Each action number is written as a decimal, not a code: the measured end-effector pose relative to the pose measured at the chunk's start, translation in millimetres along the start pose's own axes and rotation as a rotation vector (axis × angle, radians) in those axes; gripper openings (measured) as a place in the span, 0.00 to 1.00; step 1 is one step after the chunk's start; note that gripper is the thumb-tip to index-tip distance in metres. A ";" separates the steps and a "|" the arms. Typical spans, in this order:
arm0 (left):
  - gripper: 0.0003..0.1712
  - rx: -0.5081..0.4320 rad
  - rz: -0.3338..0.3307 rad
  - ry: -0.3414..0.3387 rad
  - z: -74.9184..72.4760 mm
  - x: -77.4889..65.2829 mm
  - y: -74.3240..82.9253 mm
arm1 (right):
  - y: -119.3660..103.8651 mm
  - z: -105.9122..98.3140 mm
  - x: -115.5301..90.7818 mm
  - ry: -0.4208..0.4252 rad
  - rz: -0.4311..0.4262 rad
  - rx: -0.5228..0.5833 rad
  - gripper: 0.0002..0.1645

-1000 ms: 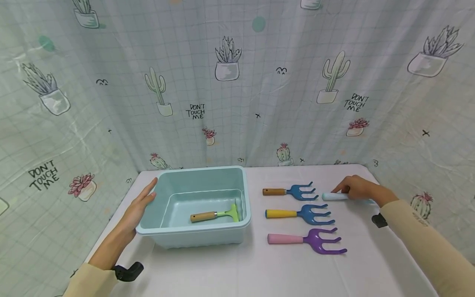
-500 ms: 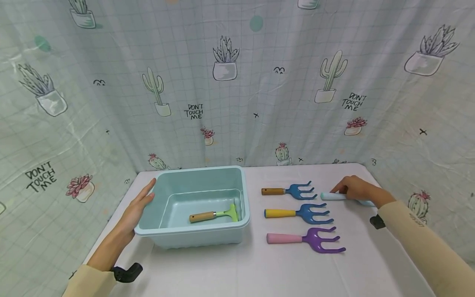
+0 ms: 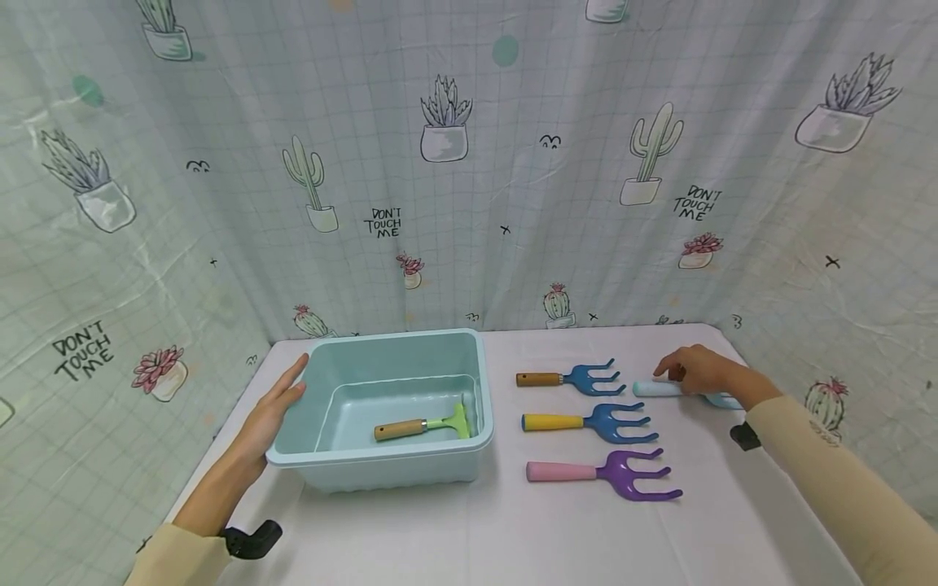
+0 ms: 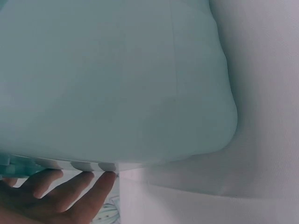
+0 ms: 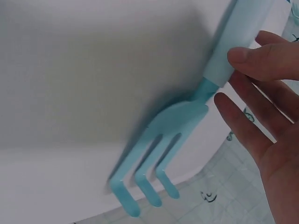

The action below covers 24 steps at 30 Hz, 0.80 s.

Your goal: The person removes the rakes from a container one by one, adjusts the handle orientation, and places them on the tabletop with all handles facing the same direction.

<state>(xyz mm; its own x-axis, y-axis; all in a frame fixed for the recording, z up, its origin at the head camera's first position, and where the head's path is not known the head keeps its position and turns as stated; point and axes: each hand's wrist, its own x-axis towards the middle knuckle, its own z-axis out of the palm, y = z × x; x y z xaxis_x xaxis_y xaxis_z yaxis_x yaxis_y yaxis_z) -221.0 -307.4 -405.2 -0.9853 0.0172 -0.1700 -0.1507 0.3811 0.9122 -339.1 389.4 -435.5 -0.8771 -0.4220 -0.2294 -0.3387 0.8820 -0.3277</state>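
A pale blue plastic tub (image 3: 381, 468) stands on the left half of the table. My left hand (image 3: 267, 423) rests along its left side with straight fingers. In the left wrist view the fingertips (image 4: 108, 179) touch the tub near its rim. At the far right a light blue hand fork (image 5: 175, 121) lies on the cloth. Over its handle is my right hand (image 3: 699, 370), fingers loose and spread. In the right wrist view the thumb (image 5: 240, 56) overlaps the handle near the neck, without a firm grip. Part of this fork is hidden under the hand in the head view.
Inside the tub lies a green rake-like tool with a wooden handle (image 3: 399, 430). Between tub and right hand lie a wooden-handled blue fork (image 3: 586, 379), a yellow-handled blue fork (image 3: 611, 422) and a pink-handled purple fork (image 3: 626, 474). A patterned curtain (image 3: 513, 187) surrounds the table.
My right hand has loosened and its index finger has lifted off the fork's handle. The light blue fork's head now shows more beside the hand. The left hand and tub stay put.
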 end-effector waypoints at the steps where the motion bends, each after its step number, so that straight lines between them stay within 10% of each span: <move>1: 0.35 0.000 0.001 0.000 0.0 0.2 -0.5 | -1.5 -2.2 0.1 0.000 0.000 -0.006 0.27; 24: 0.36 -0.007 0.013 0.000 -0.7 1.8 -3.5 | -85.5 -55.2 22.2 0.075 -0.146 0.036 0.20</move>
<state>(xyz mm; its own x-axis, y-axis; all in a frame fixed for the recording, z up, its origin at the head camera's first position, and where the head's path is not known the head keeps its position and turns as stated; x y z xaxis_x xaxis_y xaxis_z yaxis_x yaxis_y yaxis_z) -222.3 -309.3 -408.5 -0.9872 0.0219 -0.1580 -0.1385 0.3739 0.9171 -348.4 316.2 -362.0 -0.8427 -0.5274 -0.1080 -0.4535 0.8035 -0.3855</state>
